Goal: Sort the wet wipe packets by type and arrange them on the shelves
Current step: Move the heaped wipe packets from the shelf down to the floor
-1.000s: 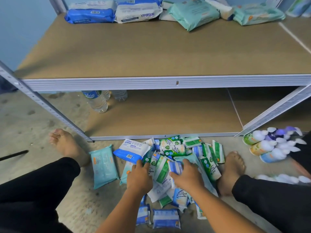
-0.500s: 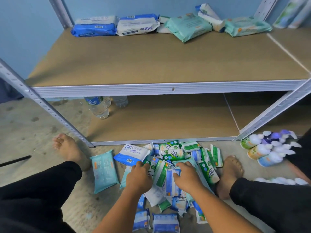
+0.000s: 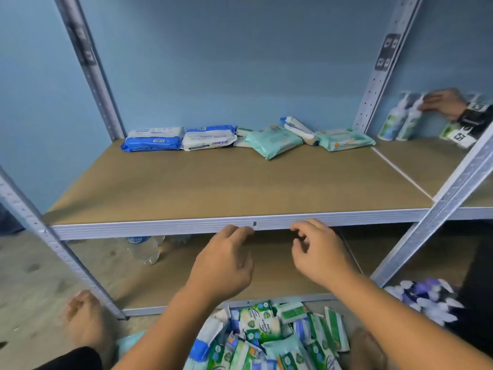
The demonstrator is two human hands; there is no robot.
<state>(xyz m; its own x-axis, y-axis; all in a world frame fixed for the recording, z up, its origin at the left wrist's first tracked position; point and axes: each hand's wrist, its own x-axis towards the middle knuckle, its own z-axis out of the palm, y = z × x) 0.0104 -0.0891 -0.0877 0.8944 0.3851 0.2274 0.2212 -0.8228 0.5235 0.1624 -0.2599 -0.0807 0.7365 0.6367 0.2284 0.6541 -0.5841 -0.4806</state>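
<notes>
Both hands are hanging raised in the middle of the frame, in front of the grey metal front edge of the upper shelf [image 3: 240, 188]. The left hand [image 3: 224, 265] is holding nothing, its fingers loosely curled and apart, and the right hand [image 3: 318, 256] is likewise empty, its fingers bent and slightly spread. At the bottom centre of the frame a pile of small wipe packets [image 3: 269, 335] is lying on the floor, mostly green-and-white sachets mixed with blue-and-white ones, overlapping at all angles between the person's bare feet. Along the back of the brown shelf board, in the middle of the frame, larger packs are sitting in a row: a blue and white pack [image 3: 150, 142] with another white pack stacked on it, a white pack with blue trim [image 3: 209, 138] just beside it, then a mint-green pack [image 3: 273, 141] lying askew, a blue-edged pack [image 3: 298, 129] tilted against it, and a second mint-green pack [image 3: 344, 139] at the right end. At the upper right of the frame another person's hand [image 3: 442, 102] is touching white bottles [image 3: 400, 121] on the neighbouring shelf. A clear water bottle [image 3: 144, 249] is standing on the floor at the lower left.
</notes>
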